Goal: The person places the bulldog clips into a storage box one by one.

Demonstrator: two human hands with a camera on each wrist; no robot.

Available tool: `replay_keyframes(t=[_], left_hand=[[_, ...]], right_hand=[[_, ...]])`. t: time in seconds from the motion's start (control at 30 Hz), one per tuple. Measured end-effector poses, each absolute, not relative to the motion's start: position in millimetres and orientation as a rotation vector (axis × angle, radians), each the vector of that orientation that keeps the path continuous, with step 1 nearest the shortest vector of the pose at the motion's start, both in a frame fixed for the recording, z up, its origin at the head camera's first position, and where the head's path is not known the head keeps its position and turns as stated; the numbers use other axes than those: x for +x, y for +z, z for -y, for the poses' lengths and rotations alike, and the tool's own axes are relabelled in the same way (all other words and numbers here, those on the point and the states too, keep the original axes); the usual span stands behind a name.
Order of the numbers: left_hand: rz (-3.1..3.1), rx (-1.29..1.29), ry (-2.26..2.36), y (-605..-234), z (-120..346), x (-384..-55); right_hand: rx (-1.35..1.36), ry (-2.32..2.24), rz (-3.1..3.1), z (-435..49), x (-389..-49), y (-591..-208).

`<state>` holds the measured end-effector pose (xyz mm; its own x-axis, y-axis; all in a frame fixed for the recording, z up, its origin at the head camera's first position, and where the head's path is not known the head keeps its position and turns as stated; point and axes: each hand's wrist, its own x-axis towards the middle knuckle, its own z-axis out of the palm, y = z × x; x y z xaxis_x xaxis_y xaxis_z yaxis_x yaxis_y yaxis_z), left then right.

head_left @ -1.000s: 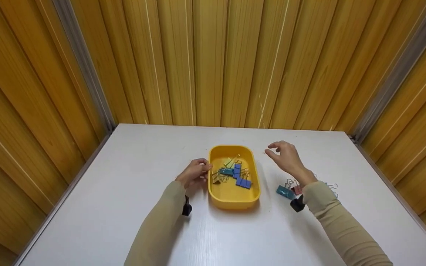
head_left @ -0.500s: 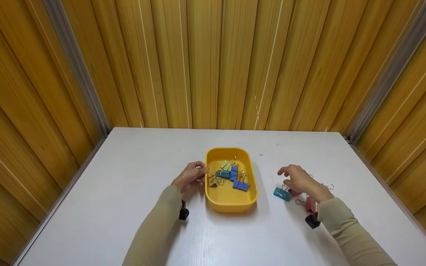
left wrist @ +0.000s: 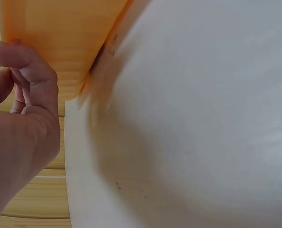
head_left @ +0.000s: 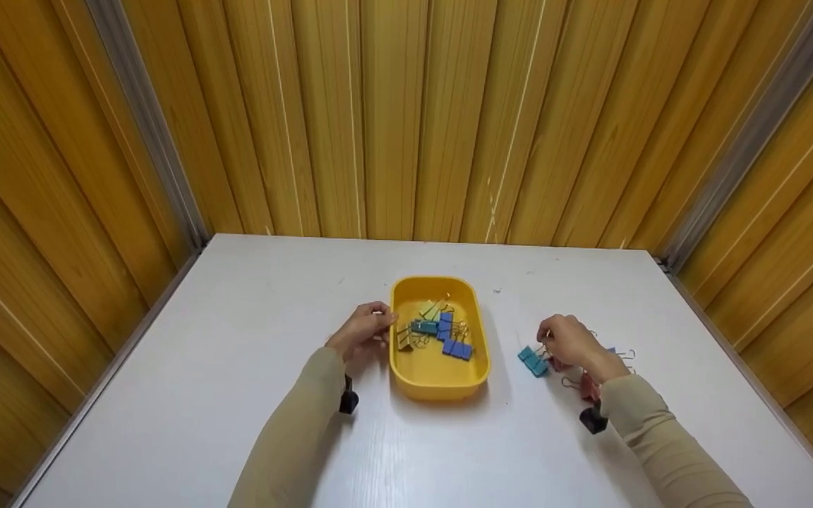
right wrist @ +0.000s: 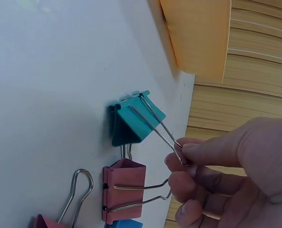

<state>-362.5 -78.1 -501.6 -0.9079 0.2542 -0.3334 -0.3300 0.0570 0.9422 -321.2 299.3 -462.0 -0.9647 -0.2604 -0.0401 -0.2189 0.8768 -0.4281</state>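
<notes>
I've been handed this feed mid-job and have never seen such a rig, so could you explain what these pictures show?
There's no machine here: these are a person's bare hands. The wide picture is taken from the head, looking forward and down; the two close-ups are from the wrists, each looking at that hand's work.

On the white table stands a yellow tray with binder clips inside, among them blue clips and a teal clip. To its right lie more, including red clips.

The right hand pinches a second teal clip by its wire. The left hand touches the tray's left side; whether it grips, I can't tell.
</notes>
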Motion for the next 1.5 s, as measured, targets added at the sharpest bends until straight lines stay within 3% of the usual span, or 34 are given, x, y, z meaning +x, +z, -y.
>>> replay_keyframes(t=[0.27, 0.53, 0.97, 1.5], left_hand=[[-1.951, -0.034, 1.915, -501, 81, -363], [-1.927, -0.073, 1.916, -502, 78, -361], [-1.961, -0.105, 1.888, -500, 77, -361], [-1.983, -0.094, 1.877, -500, 76, -362]], right_hand=[[-0.347, -0.518, -3.023, -298, -319, -463], [-0.531, -0.626, -2.871, -301, -314, -469], [-0.381, -0.698, -2.851, -299, -313, -479], [-0.427, -0.765, -2.919, -295, -330, -470]])
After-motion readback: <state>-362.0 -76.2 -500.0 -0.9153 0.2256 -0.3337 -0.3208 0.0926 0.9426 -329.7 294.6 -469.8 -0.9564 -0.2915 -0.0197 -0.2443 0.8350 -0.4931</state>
